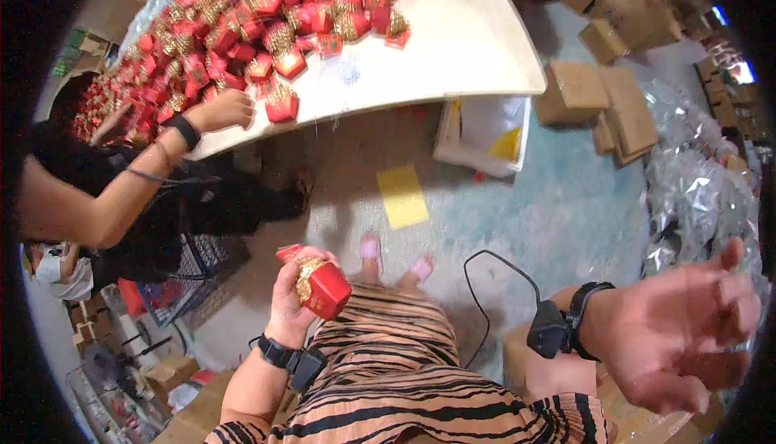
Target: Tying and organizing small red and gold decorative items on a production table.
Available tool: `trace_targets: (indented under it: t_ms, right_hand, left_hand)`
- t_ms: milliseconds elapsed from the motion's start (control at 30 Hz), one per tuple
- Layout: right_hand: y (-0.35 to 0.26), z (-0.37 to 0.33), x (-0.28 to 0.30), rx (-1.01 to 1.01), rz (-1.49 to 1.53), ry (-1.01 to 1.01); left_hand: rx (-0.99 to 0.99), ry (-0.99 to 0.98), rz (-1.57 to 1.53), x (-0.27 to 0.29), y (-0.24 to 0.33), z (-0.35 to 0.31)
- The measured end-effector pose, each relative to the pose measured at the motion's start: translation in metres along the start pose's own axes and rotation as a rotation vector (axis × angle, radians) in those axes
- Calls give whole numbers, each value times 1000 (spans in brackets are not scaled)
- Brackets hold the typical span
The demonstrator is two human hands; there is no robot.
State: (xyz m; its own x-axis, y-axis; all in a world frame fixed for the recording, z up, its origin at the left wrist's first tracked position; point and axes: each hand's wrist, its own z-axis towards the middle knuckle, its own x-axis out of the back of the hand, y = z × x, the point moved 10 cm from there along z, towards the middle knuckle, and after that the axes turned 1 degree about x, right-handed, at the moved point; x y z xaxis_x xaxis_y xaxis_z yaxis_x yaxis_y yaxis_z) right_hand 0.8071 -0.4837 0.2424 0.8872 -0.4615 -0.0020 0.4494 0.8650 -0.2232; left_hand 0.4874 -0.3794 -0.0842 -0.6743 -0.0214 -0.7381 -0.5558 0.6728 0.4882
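In my left hand (295,302), above my lap, is a red-and-gold ornament (327,290). It has a red faceted base, a gold beaded-looking part and a small red tag, and my fingers close round the gold part. Out to the right, my right hand (683,331) is raised with its palm showing and fingers spread and slightly curled. Nothing lies in it, and its fingertips are a little blurred. A big heap of similar ornaments (267,35) covers the left and middle of the white table (461,48).
At the left, a co-worker's hand (222,112) reaches the table edge beside the heap. A white box (485,133) stands under the table, and a yellow sheet (402,196) lies on the floor. Cardboard boxes (572,92) and clear plastic bags (687,177) line the right. A black cable (511,260) loops near my right wrist.
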Motion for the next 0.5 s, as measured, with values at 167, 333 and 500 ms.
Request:
trace_targets:
  t_ms: [167,333,500]
  right_hand:
    - [-74,93,-17,234,-183,-256]
    - [-107,112,-34,298,-232,-276]
    - [-137,119,-6,339,-213,-276]
  left_hand:
    - [-494,-401,294,-150,102,-49]
    - [-925,-977,494,-269,161,-146]
    - [-968,-1199,777,-324,151,-243]
